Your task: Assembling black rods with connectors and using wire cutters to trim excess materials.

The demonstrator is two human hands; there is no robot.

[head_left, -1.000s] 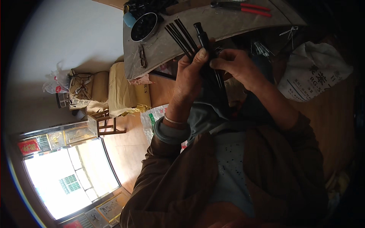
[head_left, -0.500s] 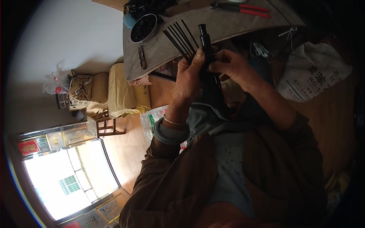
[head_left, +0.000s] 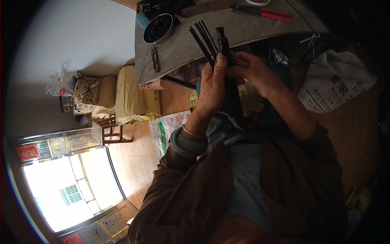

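Observation:
My left hand [head_left: 212, 87] is closed round a bunch of several thin black rods [head_left: 202, 42], which fan out above the fingers. Beside them rises a black cylindrical piece [head_left: 222, 41] with a narrow neck and a flared tip; the left thumb presses against its side. Fingers of my right hand [head_left: 256, 74] are pinched close to the lower part of this piece, and what lies between their tips is hidden. Dark cloth covers my lap below both hands, so the lower end of the black piece cannot be made out.
Ahead, a grey table [head_left: 199, 34] bears a bowl of black pieces [head_left: 170, 34], red-handled pliers [head_left: 276, 15] and a small dark item [head_left: 155, 60]. A white sack [head_left: 333, 83] stands right, near thin pale rods [head_left: 280, 57]. Wrapped packages [head_left: 130, 95] and a wooden stool [head_left: 111, 130] are left.
Both hands have shifted slightly right with the black piece and the rods. The rods now look bunched in fewer, tighter groups, and the right fingers have closed in beside the black piece.

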